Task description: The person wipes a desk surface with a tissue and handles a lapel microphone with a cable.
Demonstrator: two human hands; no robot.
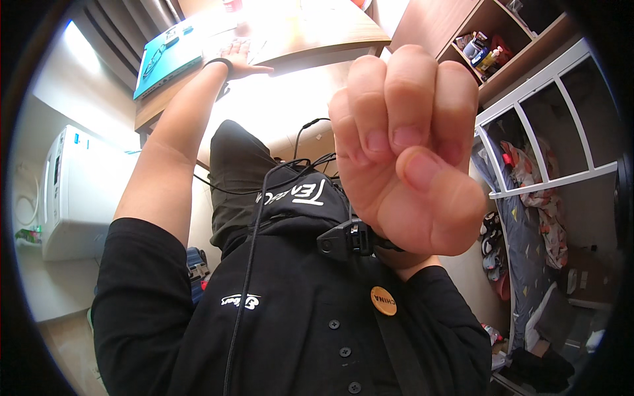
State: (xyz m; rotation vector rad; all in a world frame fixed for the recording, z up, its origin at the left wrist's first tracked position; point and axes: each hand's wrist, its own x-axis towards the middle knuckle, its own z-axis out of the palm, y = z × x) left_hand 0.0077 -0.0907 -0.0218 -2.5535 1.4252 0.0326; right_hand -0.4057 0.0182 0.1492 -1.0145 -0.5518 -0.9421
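My left hand lies flat on the wooden table, fingers spread and nothing in it, a dark band round its wrist. Beside it is a flat turquoise case like a laptop, with dark-framed eyeglasses on top. Close in front of me, my right hand is raised with its palm side showing. Its fingers curl down toward the thumb in a loose fist, and nothing shows between them. Near that wrist sits a black plastic clip. Glare washes out part of the tabletop.
Black cables run across my lap and shirt. A white appliance stands at the left. On the right are a wooden shelf with bottles, a white metal rail and hanging patterned cloth. A red item stands at the table's back.
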